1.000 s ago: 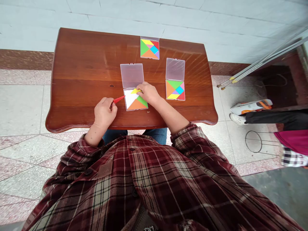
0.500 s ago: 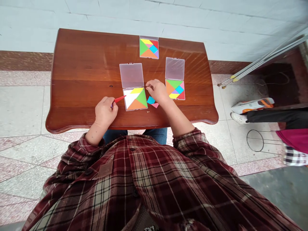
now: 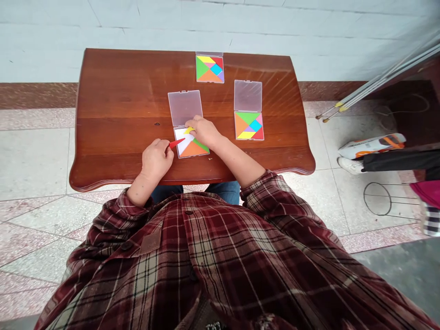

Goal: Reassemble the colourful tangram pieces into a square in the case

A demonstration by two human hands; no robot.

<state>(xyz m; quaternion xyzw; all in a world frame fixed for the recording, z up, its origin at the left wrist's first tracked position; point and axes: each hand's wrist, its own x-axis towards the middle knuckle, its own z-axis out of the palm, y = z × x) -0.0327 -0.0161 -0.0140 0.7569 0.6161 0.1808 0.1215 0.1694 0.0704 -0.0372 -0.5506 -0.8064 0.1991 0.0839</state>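
An open clear tangram case [image 3: 188,147] lies near the table's front edge, its lid [image 3: 184,108] folded back. Orange, green and yellow pieces fill part of it; white base shows at the left. My right hand [image 3: 203,131] rests over the case's upper right, fingers curled down onto the yellow piece [image 3: 189,130]. Whether it carries another piece I cannot tell. My left hand [image 3: 156,158] is closed just left of the case, pinching a red triangular piece [image 3: 176,143] whose tip touches the case's edge.
Two other tangram cases hold full sets: one open at the right [image 3: 248,125], one at the far edge [image 3: 209,68]. The wooden table [image 3: 113,105] stands against a pale wall. Another person's shoe [image 3: 371,145] and legs are on the tiled floor at right.
My right hand went right to the loose blue and pink pieces beside the case, then came back over the case; those pieces are out of sight now. The left hand barely moved.
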